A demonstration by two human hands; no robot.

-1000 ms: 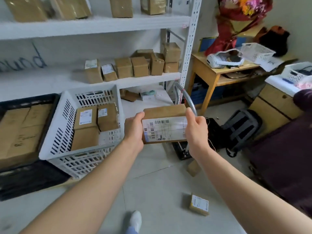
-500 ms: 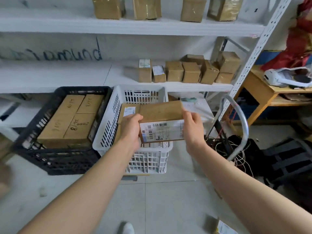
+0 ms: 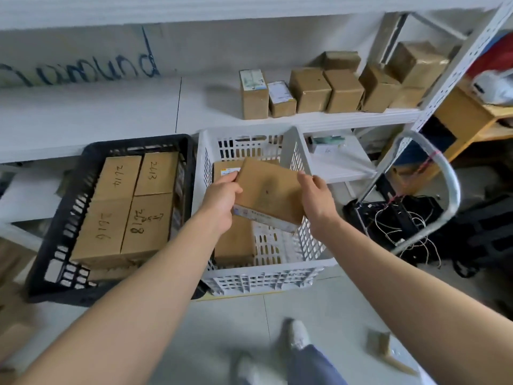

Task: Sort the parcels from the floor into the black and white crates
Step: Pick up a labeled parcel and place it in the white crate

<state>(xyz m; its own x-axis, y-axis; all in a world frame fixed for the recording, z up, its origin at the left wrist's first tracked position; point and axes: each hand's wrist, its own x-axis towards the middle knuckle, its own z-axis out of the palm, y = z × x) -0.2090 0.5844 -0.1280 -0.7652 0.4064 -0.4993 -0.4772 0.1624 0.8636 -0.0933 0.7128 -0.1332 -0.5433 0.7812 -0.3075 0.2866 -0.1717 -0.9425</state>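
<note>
The parcel [image 3: 269, 193], a flat brown carton, is held in the air over the white crate [image 3: 294, 143]. It is tilted, its near edge lower, with a white label strip along that edge. The left hand [image 3: 220, 197] grips its left edge, thumb on top and fingers curled underneath. The right hand [image 3: 316, 198] clamps the right edge, thumb on the top face and the other fingers hidden behind the carton.

Inside the white crate, along its left wall, lie two brown cartons [image 3: 234, 243], one behind the other. The black crate [image 3: 133, 140] stands just beside the white crate's left wall and holds four large cartons [image 3: 125, 207] with handwritten numbers on top.

Behind both crates runs a white shelf [image 3: 83, 112], and a row of small boxes [image 3: 311, 90] stands at its right end. Right of the white crate a curved metal handle [image 3: 447, 176] rises above a tangle of wires [image 3: 402, 226].

On the floor [image 3: 319, 315], near the person's white shoe [image 3: 298, 334], lies a small brown object [image 3: 377, 340], probably another parcel, though it is too blurred to be sure.
</note>
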